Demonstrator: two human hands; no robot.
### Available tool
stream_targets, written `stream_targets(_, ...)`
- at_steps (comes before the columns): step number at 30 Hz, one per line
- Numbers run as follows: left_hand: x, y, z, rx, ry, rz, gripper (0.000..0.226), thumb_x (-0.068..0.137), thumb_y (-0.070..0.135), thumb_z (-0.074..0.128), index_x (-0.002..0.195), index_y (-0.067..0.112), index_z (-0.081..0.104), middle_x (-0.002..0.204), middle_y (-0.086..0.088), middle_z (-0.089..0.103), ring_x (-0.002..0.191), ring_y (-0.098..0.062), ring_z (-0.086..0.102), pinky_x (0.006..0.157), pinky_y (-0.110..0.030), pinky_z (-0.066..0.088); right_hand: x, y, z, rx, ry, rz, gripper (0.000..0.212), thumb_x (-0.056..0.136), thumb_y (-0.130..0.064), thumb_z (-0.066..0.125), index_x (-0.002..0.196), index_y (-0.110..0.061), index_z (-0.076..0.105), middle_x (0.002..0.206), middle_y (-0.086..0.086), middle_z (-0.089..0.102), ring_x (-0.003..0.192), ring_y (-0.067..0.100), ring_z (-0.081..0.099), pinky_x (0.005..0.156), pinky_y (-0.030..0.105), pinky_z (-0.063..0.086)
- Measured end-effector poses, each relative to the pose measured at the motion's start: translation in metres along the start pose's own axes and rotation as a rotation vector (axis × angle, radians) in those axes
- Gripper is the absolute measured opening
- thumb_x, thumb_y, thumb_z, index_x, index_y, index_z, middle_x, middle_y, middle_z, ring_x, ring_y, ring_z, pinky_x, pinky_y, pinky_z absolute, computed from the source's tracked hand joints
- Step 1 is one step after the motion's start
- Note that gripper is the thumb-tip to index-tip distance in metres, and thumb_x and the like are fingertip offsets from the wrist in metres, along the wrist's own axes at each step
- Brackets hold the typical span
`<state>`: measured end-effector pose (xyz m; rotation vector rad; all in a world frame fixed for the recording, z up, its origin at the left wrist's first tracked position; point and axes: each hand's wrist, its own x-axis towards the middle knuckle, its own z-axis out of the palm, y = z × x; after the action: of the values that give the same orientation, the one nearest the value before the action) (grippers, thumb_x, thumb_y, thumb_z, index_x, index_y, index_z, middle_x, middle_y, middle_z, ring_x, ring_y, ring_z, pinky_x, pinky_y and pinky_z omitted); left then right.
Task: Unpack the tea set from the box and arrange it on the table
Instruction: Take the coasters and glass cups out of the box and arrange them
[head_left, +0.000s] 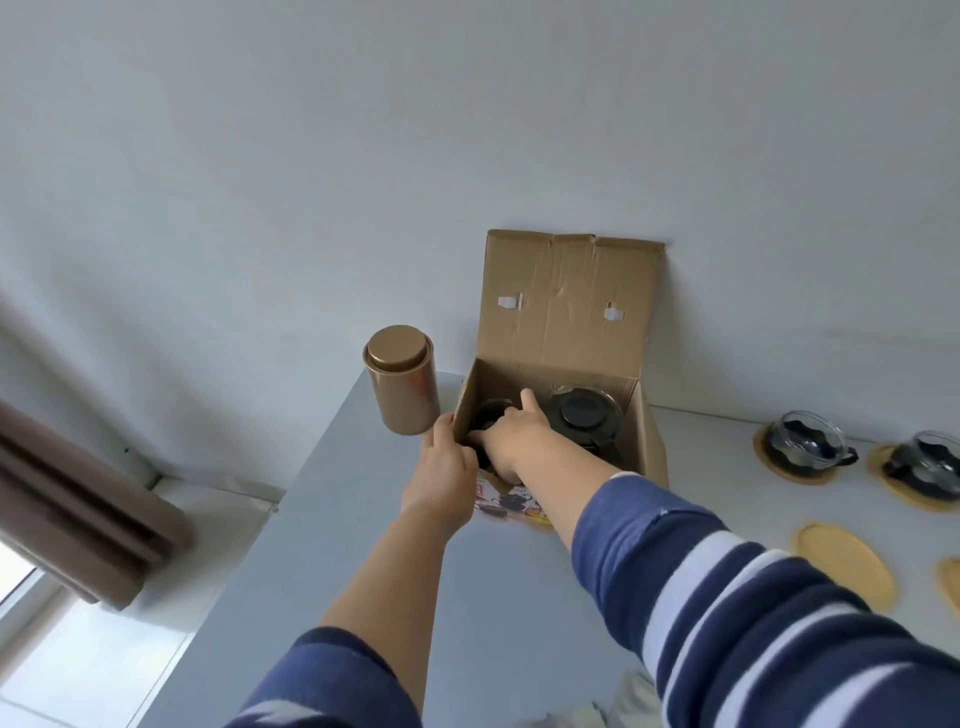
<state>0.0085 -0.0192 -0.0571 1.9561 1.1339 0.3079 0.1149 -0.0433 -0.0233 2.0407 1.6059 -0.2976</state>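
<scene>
An open cardboard box (561, 312) stands against the wall, its lid flap upright. Inside on the right sits a glass teapot (584, 418) with a dark lid. A dark glass cup (491, 411) lies in the left half of the box. My right hand (514, 439) reaches into the box, its fingers curled over that cup and one finger stretched toward the teapot. My left hand (447, 465) grips the box's front left corner from outside. Two glass cups (808, 444) (930, 457) rest on bamboo coasters to the right.
A gold tea tin (400, 379) stands just left of the box, close to my left hand. Two bare bamboo coasters (844, 564) (950, 582) lie at the right. The grey table's (322, 545) left edge drops to the floor, with a brown curtain (78, 509) beyond.
</scene>
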Motion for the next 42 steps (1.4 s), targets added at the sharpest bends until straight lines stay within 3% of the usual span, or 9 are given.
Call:
stream_targets(5, 0.0, 0.003, -0.001, 0.088, 0.017, -0.01, 0.047, 0.095, 0.018, 0.026, 0.141, 0.027, 0.026, 0.137, -0.001, 0.039, 0.099, -0.027, 0.054, 0.091, -0.048, 0.046, -0.009, 0.009, 0.001, 0.104, 0.113, -0.026, 0.066, 0.084, -0.016, 0.06, 0.142, -0.031, 0.032, 0.129, 0.007, 0.055, 0.129, 0.032, 0.038, 0.111, 0.054, 0.009)
stream_targets(11, 0.002, 0.001, -0.003, 0.141, 0.051, -0.047, 0.047, 0.095, 0.025, 0.023, 0.142, 0.027, 0.024, 0.141, -0.002, 0.038, 0.116, -0.028, 0.05, 0.101, -0.049, 0.037, -0.028, 0.037, -0.021, 0.377, 0.149, -0.02, 0.08, 0.069, -0.034, 0.076, 0.136, -0.036, 0.032, 0.126, 0.007, 0.049, 0.124, 0.029, 0.034, 0.103, 0.049, 0.022)
stream_targets(15, 0.005, 0.008, -0.002, 0.285, 0.279, -0.04, 0.049, 0.091, 0.024, 0.035, 0.139, 0.018, 0.034, 0.148, -0.004, 0.033, 0.137, -0.025, 0.027, 0.112, -0.044, 0.022, -0.048, 0.069, -0.036, 0.686, 0.195, 0.001, 0.084, 0.068, -0.029, 0.079, 0.137, -0.033, 0.031, 0.135, 0.006, 0.045, 0.122, 0.028, 0.039, 0.096, 0.045, 0.042)
stream_targets(18, 0.012, 0.025, -0.003, 0.539, 0.387, 0.073, 0.052, 0.085, 0.023, 0.046, 0.136, 0.016, 0.038, 0.146, -0.003, 0.031, 0.135, -0.026, 0.024, 0.108, -0.04, 0.023, -0.063, 0.089, -0.034, 0.765, 0.25, 0.072, 0.088, 0.068, -0.032, 0.08, 0.14, -0.025, 0.029, 0.142, 0.005, 0.04, 0.121, 0.027, 0.046, 0.094, 0.039, 0.045)
stream_targets(22, 0.029, 0.047, 0.01, 0.856, 0.223, 0.293, 0.038, 0.087, 0.028, 0.048, 0.124, 0.018, 0.046, 0.129, -0.003, 0.047, 0.123, -0.024, 0.037, 0.097, -0.037, 0.029, -0.08, 0.106, -0.014, 0.711, 0.27, 0.248, 0.094, 0.066, -0.041, 0.078, 0.141, -0.008, 0.031, 0.145, 0.006, 0.028, 0.125, 0.026, 0.043, 0.098, 0.039, 0.047)
stream_targets(29, 0.063, 0.048, 0.03, 1.115, 0.025, 0.287, 0.048, 0.086, 0.032, 0.057, 0.13, 0.018, 0.042, 0.13, -0.004, 0.046, 0.124, -0.024, 0.035, 0.105, -0.037, 0.024, -0.094, 0.122, 0.023, 1.025, 0.381, 0.323, 0.088, 0.067, -0.034, 0.078, 0.139, -0.03, 0.029, 0.134, 0.005, 0.028, 0.119, 0.029, 0.046, 0.096, 0.037, 0.046)
stream_targets(35, 0.074, 0.042, 0.034, 1.231, -0.01, 0.303, 0.048, 0.088, 0.03, 0.055, 0.132, 0.02, 0.039, 0.131, -0.003, 0.049, 0.127, -0.024, 0.034, 0.108, -0.038, 0.02, -0.087, 0.117, 0.04, 0.987, 0.467, 0.427, 0.082, 0.067, -0.05, 0.074, 0.131, -0.014, 0.037, 0.126, -0.001, 0.032, 0.111, 0.023, 0.05, 0.093, 0.038, 0.047)
stream_targets(38, 0.076, 0.038, 0.035, 1.271, 0.019, 0.33, 0.047, 0.087, 0.032, 0.057, 0.13, 0.021, 0.042, 0.129, -0.001, 0.05, 0.124, -0.022, 0.037, 0.107, -0.037, 0.022, -0.085, 0.117, 0.042, 1.04, 0.483, 0.398, 0.081, 0.069, -0.052, 0.07, 0.137, -0.034, 0.03, 0.141, -0.003, 0.04, 0.125, 0.024, 0.047, 0.098, 0.04, 0.044)
stream_targets(42, 0.078, 0.038, 0.035, 1.34, 0.053, 0.339, 0.052, 0.085, 0.042, 0.057, 0.131, 0.02, 0.044, 0.13, -0.002, 0.047, 0.122, -0.021, 0.036, 0.103, -0.033, 0.025, -0.083, 0.114, 0.044, 1.124, 0.512, 0.462, 0.053, 0.074, -0.055, 0.066, 0.121, -0.045, 0.043, 0.124, 0.005, 0.042, 0.113, 0.03, 0.052, 0.089, 0.033, 0.044)
